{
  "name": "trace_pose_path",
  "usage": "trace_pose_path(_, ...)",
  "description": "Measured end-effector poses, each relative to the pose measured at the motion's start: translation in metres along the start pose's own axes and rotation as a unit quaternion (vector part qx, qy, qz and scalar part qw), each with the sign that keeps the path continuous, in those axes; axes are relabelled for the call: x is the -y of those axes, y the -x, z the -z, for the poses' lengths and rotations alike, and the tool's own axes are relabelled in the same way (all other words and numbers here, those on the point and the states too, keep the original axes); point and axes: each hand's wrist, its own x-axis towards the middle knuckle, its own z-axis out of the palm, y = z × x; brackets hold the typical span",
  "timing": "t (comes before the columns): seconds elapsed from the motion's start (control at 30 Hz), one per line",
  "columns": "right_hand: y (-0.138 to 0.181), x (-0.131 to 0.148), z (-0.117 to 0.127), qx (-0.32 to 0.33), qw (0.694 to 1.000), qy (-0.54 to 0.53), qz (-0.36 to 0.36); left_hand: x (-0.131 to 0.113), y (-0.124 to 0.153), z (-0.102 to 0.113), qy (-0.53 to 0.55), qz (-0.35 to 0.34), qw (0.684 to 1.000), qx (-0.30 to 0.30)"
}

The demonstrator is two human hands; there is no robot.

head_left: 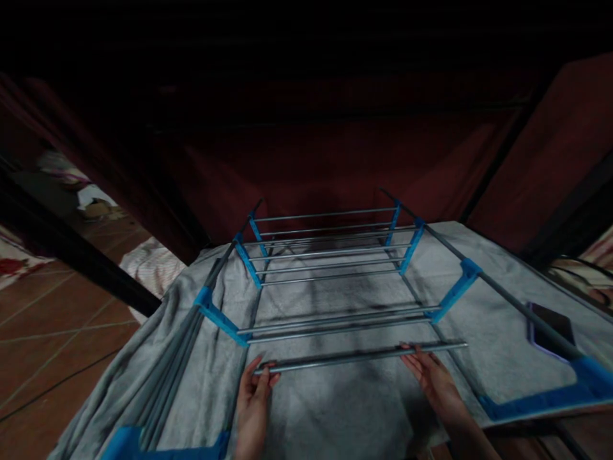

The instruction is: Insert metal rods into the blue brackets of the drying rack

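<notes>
A loose grey metal rod (345, 359) lies crosswise between my hands, apart from the frame behind it. My left hand (255, 386) pinches its left end between thumb and fingers. Near the right end, my right hand (431, 374) has its fingers closed on the rod, and the tip sticks out past them. Beyond stands a partly built drying rack (330, 255) of grey rods joined by blue plastic brackets. The nearest blue brackets, left (167, 452) and right (541, 397), have no rod between them.
A bundle of spare rods (175, 364) lies along the left. Everything rests on a grey cloth (311, 415). A phone (550, 329) lies at the right beneath the side rail. A dark red wooden panel (335, 160) closes off the back. Tiled floor (57, 319) shows at the left.
</notes>
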Motion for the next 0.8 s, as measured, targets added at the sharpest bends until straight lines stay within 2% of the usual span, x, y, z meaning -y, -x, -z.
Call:
trace_pose_path(0.17,-0.005,-0.005,0.004,-0.019,0.999,-0.022,-0.015,0.001,-0.001,0.002,-0.026,0.005,1.0,0.005)
trace_pose_path(0.4,-0.009,-0.005,0.008,-0.02,0.999,-0.024,-0.026,0.001,0.002,-0.001,-0.035,-0.001,0.999,-0.013)
trace_pose_path(0.63,-0.016,-0.009,0.013,-0.021,0.999,-0.022,-0.025,-0.004,0.006,-0.006,-0.039,-0.01,0.999,-0.002)
trace_pose_path(0.8,-0.02,-0.012,0.015,-0.031,0.999,-0.012,-0.03,0.003,0.005,-0.011,-0.046,-0.028,0.998,-0.026)
